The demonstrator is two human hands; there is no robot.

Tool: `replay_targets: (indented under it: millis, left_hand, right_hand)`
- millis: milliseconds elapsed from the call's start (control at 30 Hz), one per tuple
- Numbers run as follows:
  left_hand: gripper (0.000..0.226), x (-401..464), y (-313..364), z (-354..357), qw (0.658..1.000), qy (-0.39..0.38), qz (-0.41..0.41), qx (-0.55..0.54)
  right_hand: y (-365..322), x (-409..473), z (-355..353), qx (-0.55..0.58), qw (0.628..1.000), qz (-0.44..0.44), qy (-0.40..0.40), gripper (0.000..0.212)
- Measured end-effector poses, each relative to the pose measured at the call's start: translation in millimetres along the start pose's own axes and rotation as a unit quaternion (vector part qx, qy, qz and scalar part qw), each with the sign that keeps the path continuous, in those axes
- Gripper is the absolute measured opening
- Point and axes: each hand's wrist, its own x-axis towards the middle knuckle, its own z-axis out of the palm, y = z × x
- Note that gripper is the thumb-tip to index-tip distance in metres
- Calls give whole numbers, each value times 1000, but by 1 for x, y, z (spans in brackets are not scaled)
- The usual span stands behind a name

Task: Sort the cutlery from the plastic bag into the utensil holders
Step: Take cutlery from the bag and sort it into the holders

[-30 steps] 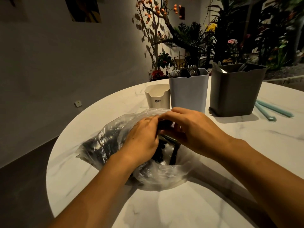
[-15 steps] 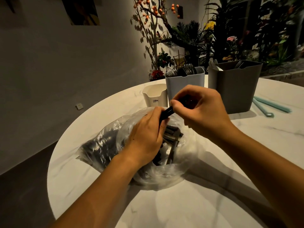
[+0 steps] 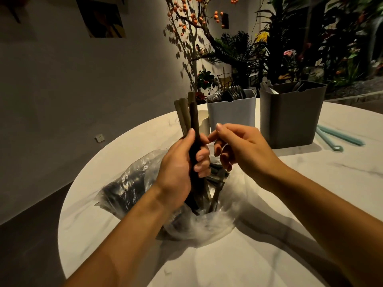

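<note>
1. Two teal sticks (image 3: pixel 339 136) lie on the round table (image 3: pixel 310 235), right of the dark holder (image 3: pixel 290 117).
2. The left hand (image 3: pixel 180 168) and its bundle of handles (image 3: pixel 190 119) hide most of the cream cup (image 3: pixel 204 125).
3. The pale holder (image 3: pixel 231 112) has cutlery heads showing at its rim; the dark holder has a few pieces too.
4. The clear bag (image 3: pixel 132 189) lies open under both hands, with more dark cutlery inside.
5. The left hand grips the bundle upright, fingers wrapped round it.
6. The right hand (image 3: pixel 242 152), fingers loosely curled, holds nothing just beside it.
</note>
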Motion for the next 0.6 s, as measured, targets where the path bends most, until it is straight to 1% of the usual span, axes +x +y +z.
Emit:
replay_targets:
  millis: [100, 167, 267, 367, 467, 533, 600]
  left_hand:
    - [55, 1, 2, -4, 995, -6, -70, -71]
    - [52, 2, 1, -6, 991, -1, -97, -91]
    - [39, 2, -2, -5, 987, 8, -129, -94]
    - [32, 3, -8, -5, 990, 22, -127, -63]
    - [30, 3, -11, -3, 991, 29, -121, -44]
    - [29, 3, -10, -1, 991, 31, -121, -42]
    - [29, 2, -10, 1, 991, 35, -122, -46]
  right_hand:
    - [3, 0, 1, -11, 1000, 8, -8, 31]
    - [5, 0, 1, -26, 1000, 14, -7, 26]
    - [7, 1, -1, -21, 999, 29, -2, 23]
    - [7, 0, -1, -22, 999, 36, -6, 19]
    - [9, 2, 0, -29, 999, 35, 30, 11]
    - [9, 3, 0, -19, 998, 44, 49, 15]
    - [9, 4, -2, -5, 997, 56, 51, 19]
